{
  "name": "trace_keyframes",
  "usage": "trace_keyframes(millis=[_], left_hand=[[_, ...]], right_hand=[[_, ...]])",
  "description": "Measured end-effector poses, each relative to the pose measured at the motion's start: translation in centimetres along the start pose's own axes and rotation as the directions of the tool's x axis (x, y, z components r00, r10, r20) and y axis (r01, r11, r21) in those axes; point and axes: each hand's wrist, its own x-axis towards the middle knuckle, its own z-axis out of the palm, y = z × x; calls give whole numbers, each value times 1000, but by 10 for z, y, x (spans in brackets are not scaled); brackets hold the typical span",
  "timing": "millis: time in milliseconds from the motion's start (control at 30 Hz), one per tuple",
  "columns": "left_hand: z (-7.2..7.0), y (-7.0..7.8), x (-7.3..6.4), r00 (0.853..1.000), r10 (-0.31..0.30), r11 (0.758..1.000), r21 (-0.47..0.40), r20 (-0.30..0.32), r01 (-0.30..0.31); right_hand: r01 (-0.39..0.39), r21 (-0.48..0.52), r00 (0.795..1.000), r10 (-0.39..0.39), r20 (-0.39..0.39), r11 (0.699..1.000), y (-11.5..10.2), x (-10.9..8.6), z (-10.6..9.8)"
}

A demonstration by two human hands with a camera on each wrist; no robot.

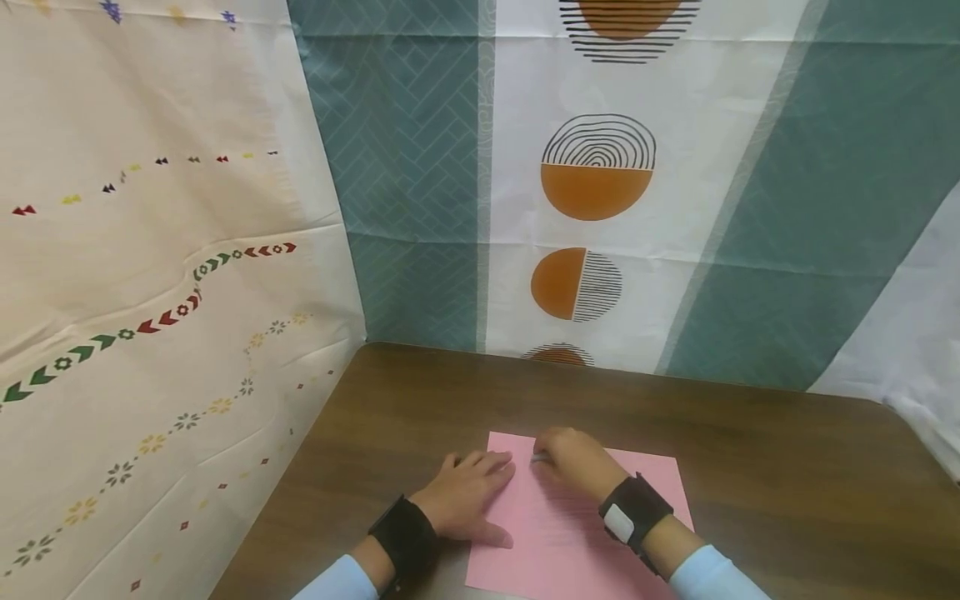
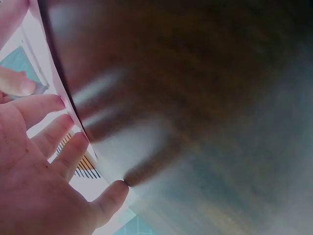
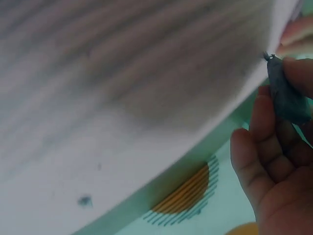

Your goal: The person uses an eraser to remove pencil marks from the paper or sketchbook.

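Note:
A pink sheet of paper (image 1: 562, 558) lies on the brown table, with faint lines across its middle. My left hand (image 1: 467, 498) rests on the paper's left edge, fingers spread; the left wrist view shows its fingers (image 2: 73, 152) extended and the thumb apart. Over the upper part of the sheet, my right hand (image 1: 581, 461) pinches a small grey eraser (image 3: 284, 93) between thumb and fingers. Dark crumbs cling to the eraser's tip, which meets the paper. In the head view most of the eraser is hidden by the right hand.
The brown wooden table (image 1: 787, 483) stretches to both sides of the paper. Behind it hangs a teal and white patterned cloth (image 1: 420, 167), and a cream cloth (image 1: 150, 275) hangs at the left. A dark speck (image 3: 84, 200) shows on the sheet.

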Motion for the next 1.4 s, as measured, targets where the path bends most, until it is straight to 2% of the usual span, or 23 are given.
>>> trace_keyframes(millis=[300,433,567,800,1033,1167,1267,1400], left_hand=[[-3,2,-2,1000,1,1000,19,-1,-1],[-4,2,-2,1000,-2,1000,13,4,2],[-3,2,-2,1000,-10,1000,14,15,10],[-6,3,-3,999,-22,1000,-9,43,22],[-5,4,-1,998,-33,999,-16,59,34],[-4,5,2,998,-25,999,-34,61,27],[-4,5,3,999,-5,998,-56,50,8],[-4,4,0,999,-10,998,-66,44,12]], right_hand=[[98,-146,994,-103,-27,984,-4,-3,12],[91,-199,995,-96,-17,976,-1,-10,11],[54,-225,998,-58,-8,973,6,-21,5],[-45,-198,999,41,-21,979,26,-52,-13],[-187,-195,982,188,-18,963,41,-78,-30],[-223,-200,975,223,-22,954,47,-88,-36],[-226,-189,974,221,-48,956,47,-91,-39],[-223,-103,973,217,-75,969,41,-81,-38]])
